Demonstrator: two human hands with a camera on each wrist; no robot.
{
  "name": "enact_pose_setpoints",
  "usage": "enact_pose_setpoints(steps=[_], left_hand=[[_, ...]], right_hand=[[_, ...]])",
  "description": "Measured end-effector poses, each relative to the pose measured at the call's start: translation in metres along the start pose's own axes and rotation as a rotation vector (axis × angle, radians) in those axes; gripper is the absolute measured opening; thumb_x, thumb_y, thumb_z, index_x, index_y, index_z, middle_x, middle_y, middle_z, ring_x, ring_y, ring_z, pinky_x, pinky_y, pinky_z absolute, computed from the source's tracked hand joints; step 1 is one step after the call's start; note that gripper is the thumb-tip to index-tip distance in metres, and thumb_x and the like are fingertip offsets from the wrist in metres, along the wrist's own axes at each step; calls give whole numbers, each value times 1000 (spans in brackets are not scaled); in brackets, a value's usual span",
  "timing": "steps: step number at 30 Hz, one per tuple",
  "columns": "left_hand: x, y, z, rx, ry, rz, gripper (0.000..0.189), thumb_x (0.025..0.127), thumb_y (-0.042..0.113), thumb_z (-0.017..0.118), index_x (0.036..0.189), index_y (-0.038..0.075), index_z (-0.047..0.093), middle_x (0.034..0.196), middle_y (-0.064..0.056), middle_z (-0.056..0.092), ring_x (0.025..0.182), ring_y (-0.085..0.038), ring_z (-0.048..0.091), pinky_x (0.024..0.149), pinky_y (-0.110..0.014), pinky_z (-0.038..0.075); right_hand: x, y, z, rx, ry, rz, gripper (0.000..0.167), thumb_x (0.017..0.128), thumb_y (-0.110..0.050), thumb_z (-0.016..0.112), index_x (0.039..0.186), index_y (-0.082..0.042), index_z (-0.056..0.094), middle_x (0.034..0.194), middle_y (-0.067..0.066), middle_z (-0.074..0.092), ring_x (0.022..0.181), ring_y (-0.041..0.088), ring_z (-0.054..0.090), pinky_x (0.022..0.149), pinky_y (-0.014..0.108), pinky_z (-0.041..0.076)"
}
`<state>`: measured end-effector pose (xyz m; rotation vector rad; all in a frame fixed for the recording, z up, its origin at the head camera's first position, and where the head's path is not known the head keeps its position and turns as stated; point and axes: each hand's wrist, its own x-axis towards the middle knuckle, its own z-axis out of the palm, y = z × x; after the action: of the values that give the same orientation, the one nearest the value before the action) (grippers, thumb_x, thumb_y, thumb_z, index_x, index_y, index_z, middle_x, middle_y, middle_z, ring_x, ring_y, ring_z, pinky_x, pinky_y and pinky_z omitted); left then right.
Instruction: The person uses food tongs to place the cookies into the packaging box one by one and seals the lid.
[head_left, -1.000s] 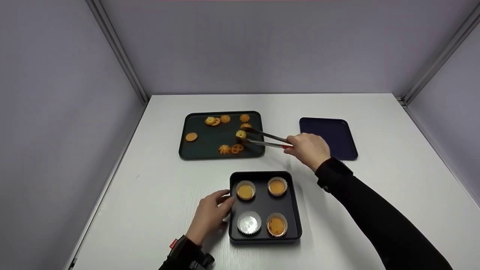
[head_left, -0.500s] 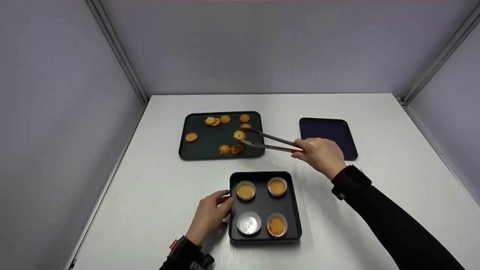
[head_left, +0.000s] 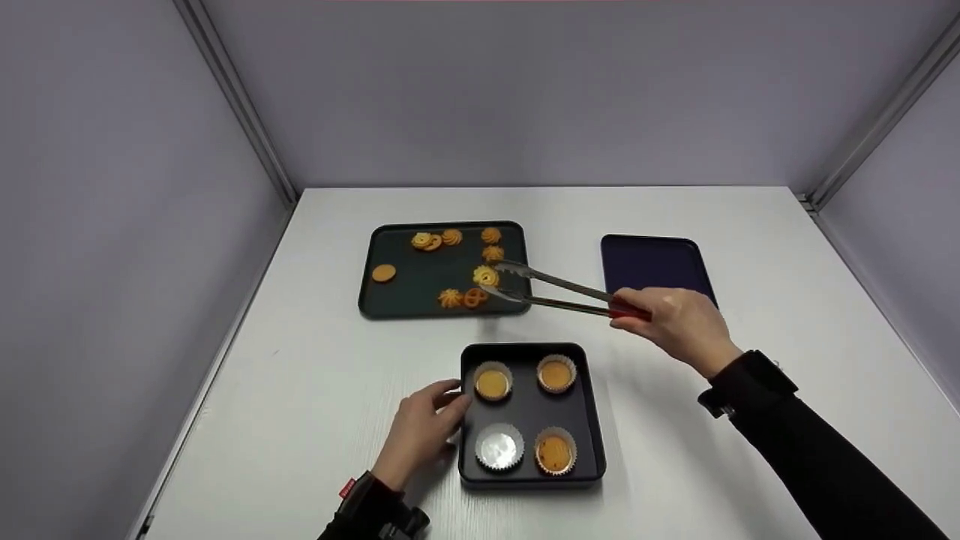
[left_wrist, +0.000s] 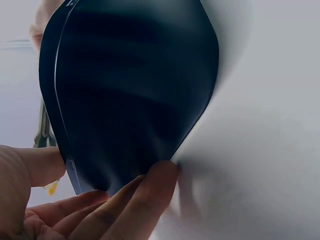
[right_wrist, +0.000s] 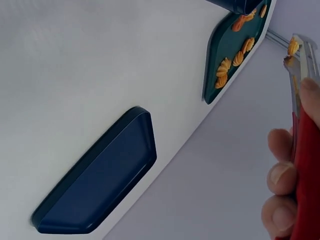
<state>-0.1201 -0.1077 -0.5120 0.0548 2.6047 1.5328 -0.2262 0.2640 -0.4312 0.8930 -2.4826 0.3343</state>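
My right hand (head_left: 679, 322) grips red-handled metal tongs (head_left: 574, 294). Between the tong tips is a yellow piped cookie (head_left: 485, 276), over the right part of the dark green tray (head_left: 416, 292). In the right wrist view this cookie (right_wrist: 293, 47) shows at the tips, clear of the tray. My left hand (head_left: 421, 427) holds the left side of a dark square baking pan (head_left: 525, 409); the left wrist view shows thumb and fingers against its wall (left_wrist: 130, 90). Inside the pan are several paper baking cups: one (head_left: 499, 448), front left, is empty; the others hold round orange-yellow cookies (head_left: 556, 373).
On the green tray lie piped cookies (head_left: 490, 235), a pretzel-shaped one (head_left: 475, 298) and a flat round one (head_left: 384, 273). A dark blue tray (head_left: 652, 262) stands at right, beyond my right hand. Grey panels (head_left: 525, 97) enclose the white table's (head_left: 315, 360) back and sides.
My right hand and the tongs have drawn back to the right and nearer. The piped cookie at the tips has come slightly nearer with them. My left hand and the pan stay put.
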Motion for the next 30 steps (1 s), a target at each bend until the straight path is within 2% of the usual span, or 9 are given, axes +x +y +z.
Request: enact_pose_setpoints(steps=[1,7,18,25,30], left_hand=[[0,6,-3,-1,-5,-9,45,100,31,67,134,1,65,120,-18,73,109,-30,71,102,-53,51],[0,6,-2,4,-5,-3,44,101,30,66,134,1,65,119,-17,74,108,-30,72,102,-53,51],[0,6,-3,-5,-5,-6,44,101,30,66,133,1,65,120,-17,73,108,-29,71,101,-51,51],[1,5,-3,-11,-15,-7,43,101,31,66,133,3,66,120,-18,73,104,-26,72,98,-50,53],[1,5,-3,-9,-12,-8,46,100,34,67,133,2,65,120,-17,73,103,-24,73,99,-50,53]], right_hand=[[2,2,-6,13,-1,-13,34,78,-31,88,105,-15,75,78,-1,70,60,16,59,51,35,48],[-10,8,-13,85,33,-104,35,74,-27,90,105,-18,76,75,-7,68,59,6,54,49,27,44],[-29,13,-25,198,1,-184,39,71,-21,91,106,-21,76,76,-17,64,62,-4,48,52,17,40],[-39,13,-32,285,-72,-201,36,74,-21,90,106,-25,75,82,-23,65,64,-8,48,54,11,39],[-43,13,-34,328,-89,-249,37,73,-23,90,107,-24,77,81,-23,65,64,-8,49,55,11,40]])
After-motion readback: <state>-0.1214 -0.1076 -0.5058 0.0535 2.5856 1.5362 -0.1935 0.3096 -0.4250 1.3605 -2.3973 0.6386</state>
